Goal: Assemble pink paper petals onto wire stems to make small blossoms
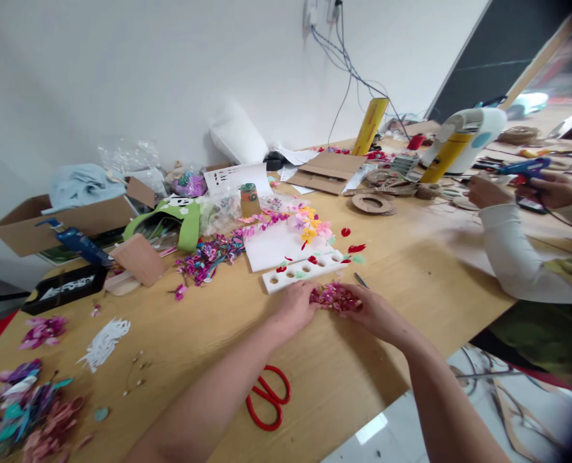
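My left hand [299,307] and my right hand [370,308] are curled in from both sides around a bunch of pink-magenta artificial flowers [334,296] on the wooden table [334,392]. The fingers press into the bunch, and some fingertips are hidden by it. Just beyond lies a white foam strip with round holes [295,273], with red petals scattered over it. A dark pen-like stick [361,280] lies by my right hand. Red-handled scissors [269,397] rest below my left forearm, which covers their blades.
Purple and blue flowers [208,257], white strips [106,341] and a pile of coloured ribbons [29,411] lie to the left. A white foam sheet [266,247] carries yellow and pink flowers [311,228]. At the right, another person's hands hold a blue glue gun [524,167]. Cardboard [328,170] lies at the back.
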`<state>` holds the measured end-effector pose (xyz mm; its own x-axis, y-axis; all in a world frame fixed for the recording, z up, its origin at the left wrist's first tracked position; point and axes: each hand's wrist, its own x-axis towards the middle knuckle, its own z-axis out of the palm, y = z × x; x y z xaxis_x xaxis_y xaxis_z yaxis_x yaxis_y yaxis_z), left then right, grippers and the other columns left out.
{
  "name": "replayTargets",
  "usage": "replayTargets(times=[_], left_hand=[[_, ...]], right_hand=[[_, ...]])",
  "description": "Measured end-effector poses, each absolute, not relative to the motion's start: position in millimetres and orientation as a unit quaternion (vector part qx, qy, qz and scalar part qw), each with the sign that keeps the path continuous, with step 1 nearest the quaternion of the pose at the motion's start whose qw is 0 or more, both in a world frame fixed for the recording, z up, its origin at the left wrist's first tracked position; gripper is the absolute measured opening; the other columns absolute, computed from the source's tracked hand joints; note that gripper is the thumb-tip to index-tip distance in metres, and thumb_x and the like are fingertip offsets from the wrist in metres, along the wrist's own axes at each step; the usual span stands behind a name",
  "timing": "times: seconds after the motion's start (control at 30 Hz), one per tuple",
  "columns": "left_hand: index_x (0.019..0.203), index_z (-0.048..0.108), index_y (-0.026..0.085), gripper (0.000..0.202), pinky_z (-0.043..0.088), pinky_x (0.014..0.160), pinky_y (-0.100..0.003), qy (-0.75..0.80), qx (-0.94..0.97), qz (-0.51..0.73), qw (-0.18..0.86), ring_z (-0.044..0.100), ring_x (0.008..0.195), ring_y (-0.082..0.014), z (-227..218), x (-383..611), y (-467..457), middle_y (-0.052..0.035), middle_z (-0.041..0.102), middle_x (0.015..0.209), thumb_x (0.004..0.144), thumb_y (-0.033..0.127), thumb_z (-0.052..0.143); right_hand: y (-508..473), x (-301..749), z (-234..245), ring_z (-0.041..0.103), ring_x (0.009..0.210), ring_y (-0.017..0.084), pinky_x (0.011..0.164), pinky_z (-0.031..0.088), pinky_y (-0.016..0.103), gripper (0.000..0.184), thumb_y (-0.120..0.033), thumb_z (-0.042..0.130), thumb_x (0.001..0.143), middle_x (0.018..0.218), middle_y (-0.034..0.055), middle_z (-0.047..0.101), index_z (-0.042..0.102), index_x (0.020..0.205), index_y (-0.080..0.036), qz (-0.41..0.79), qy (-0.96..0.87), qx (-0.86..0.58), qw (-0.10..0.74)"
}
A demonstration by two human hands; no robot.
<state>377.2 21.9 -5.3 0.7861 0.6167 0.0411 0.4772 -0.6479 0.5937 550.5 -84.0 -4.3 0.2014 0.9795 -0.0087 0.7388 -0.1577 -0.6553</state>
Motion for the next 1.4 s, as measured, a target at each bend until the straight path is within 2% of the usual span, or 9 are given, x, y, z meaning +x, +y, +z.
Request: replayTargets(times=[0.3,0.5,0.77,0.9,1.0,1.07,1.17,1.27,1.4], left_hand=[[0.121,0.055,0.016,0.046,0.043,0.094,-0.033,0.326,0.891,0.124,0.289,0.056,0.105,-0.0233,-2.3,361.8,24.7,-0.0109,0.062,0.114,0.076,0.021,0.065],[0.129,0.051,0.016,0.054,0.040,0.099,-0.031,0.319,0.891,0.113,0.303,0.054,0.111,-0.0220,8.3,339.7,24.4,-0.0113,0.059,0.121,0.076,0.019,0.063],[0.126,0.052,0.023,0.050,0.048,0.089,-0.032,0.350,0.880,0.110,0.303,0.060,0.100,-0.0188,44.2,240.5,16.0,-0.0067,0.064,0.112,0.077,0.022,0.061],[0.127,0.050,0.024,0.045,0.053,0.081,-0.033,0.437,0.845,0.195,0.238,0.064,0.089,-0.0174,52.7,145.1,-8.0,-0.0051,0.067,0.106,0.083,0.032,0.052],[0.120,0.053,0.023,0.038,0.052,0.083,-0.038,0.555,0.787,0.243,0.113,0.064,0.092,-0.0201,41.5,80.8,-46.3,-0.0057,0.067,0.105,0.085,0.037,0.051],[0.112,0.058,0.022,0.031,0.054,0.081,-0.038,0.584,0.768,0.261,0.033,0.065,0.091,-0.0218,27.3,53.3,-77.4,-0.0066,0.068,0.102,0.085,0.036,0.052],[0.108,0.060,0.022,0.027,0.055,0.079,-0.036,0.555,0.785,0.275,-0.024,0.065,0.093,-0.0226,5.8,34.5,-120.5,-0.0078,0.068,0.101,0.083,0.030,0.053],[0.113,0.059,0.023,0.031,0.056,0.080,-0.034,0.529,0.797,0.289,-0.033,0.064,0.094,-0.0219,-8.3,27.0,-151.8,-0.0078,0.068,0.101,0.083,0.022,0.054],[0.115,0.058,0.025,0.035,0.057,0.077,-0.032,0.534,0.785,0.312,-0.023,0.065,0.092,-0.0211,-17.0,18.8,-178.5,-0.0078,0.068,0.100,0.083,0.016,0.051]], right_hand=[[-85.6,548.4,-4.8,0.063,0.093,0.027,0.078,0.052,0.038,0.064,-0.037,0.066,0.071,0.111,0.0152,0.063,0.049,0.127,-0.012,0.227,-0.573,-0.744,0.256],[-87.4,545.6,-11.1,0.064,0.093,0.026,0.080,0.051,0.038,0.044,-0.029,0.058,0.078,0.108,0.0115,0.066,0.055,0.120,-0.018,0.219,-0.555,-0.757,0.268],[-104.5,542.2,-12.0,0.062,0.092,0.027,0.077,0.050,0.039,0.046,-0.044,0.058,0.079,0.107,0.0154,0.062,0.059,0.114,-0.015,0.111,-0.542,-0.786,0.275],[-129.5,501.7,-5.6,0.062,0.074,0.022,0.066,0.050,0.034,0.034,-0.047,0.049,0.085,0.091,0.0100,0.065,0.060,0.099,-0.018,0.040,-0.474,-0.801,0.363],[-138.1,435.5,-1.9,0.059,0.068,0.019,0.063,0.048,0.030,0.024,-0.039,0.044,0.090,0.078,0.0063,0.063,0.060,0.086,-0.021,0.086,-0.561,-0.730,0.380],[-136.1,388.1,-3.3,0.059,0.076,0.021,0.067,0.048,0.031,0.023,-0.034,0.042,0.092,0.081,0.0076,0.062,0.060,0.085,-0.022,0.137,-0.656,-0.666,0.328],[-129.3,344.0,-14.0,0.058,0.082,0.024,0.073,0.047,0.035,0.016,-0.025,0.046,0.090,0.087,0.0080,0.062,0.061,0.094,-0.022,0.118,-0.713,-0.654,0.225],[-128.5,348.6,-28.5,0.058,0.081,0.023,0.074,0.045,0.034,0.020,-0.019,0.041,0.090,0.086,0.0076,0.061,0.060,0.099,-0.021,0.075,-0.717,-0.670,0.174],[-134.2,383.6,-34.4,0.056,0.075,0.026,0.072,0.044,0.039,0.021,-0.021,0.039,0.089,0.077,0.0099,0.059,0.060,0.084,-0.019,-0.010,-0.700,-0.702,0.129]])
